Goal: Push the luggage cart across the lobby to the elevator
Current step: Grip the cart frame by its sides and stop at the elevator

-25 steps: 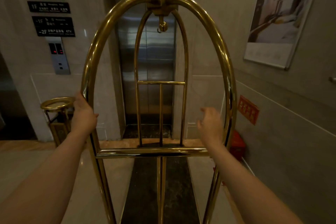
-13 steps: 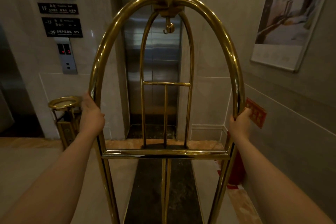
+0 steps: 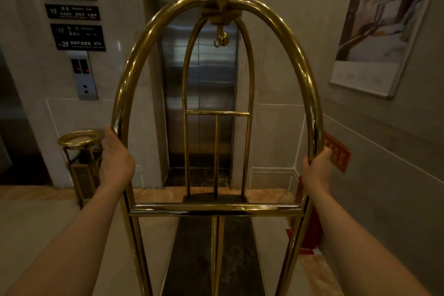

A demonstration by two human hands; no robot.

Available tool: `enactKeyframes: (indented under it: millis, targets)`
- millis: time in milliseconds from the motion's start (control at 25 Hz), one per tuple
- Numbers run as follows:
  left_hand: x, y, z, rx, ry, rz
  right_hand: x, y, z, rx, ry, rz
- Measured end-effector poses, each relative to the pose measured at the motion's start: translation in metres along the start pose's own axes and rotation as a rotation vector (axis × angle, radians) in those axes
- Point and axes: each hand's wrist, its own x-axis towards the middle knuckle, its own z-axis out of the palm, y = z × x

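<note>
Both hands hold the gold luggage cart (image 3: 217,209). The left hand (image 3: 116,161) has its grip tight around the left bar, the right hand (image 3: 316,170) around the right bar. The cart faces the closed elevator (image 3: 199,84).

Brass luggage cart (image 3: 134,60) facing the closed elevator doors (image 3: 199,89)

The cart stands upright, its polished gold arch framing a smaller inner arch, a hook (image 3: 221,39) hanging under the faceted top finial, a crossbar low across the near end. The brushed steel elevator doors sit shut just beyond, centred behind the frame.
</note>
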Motion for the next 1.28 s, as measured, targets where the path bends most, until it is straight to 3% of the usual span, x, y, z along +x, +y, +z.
enactKeyframes:
  millis: [1280]
  targets:
    - [0.000,0.005,0.005,0.068,0.006,-0.002,0.009,0.001,0.001,0.025,-0.052,-0.032]
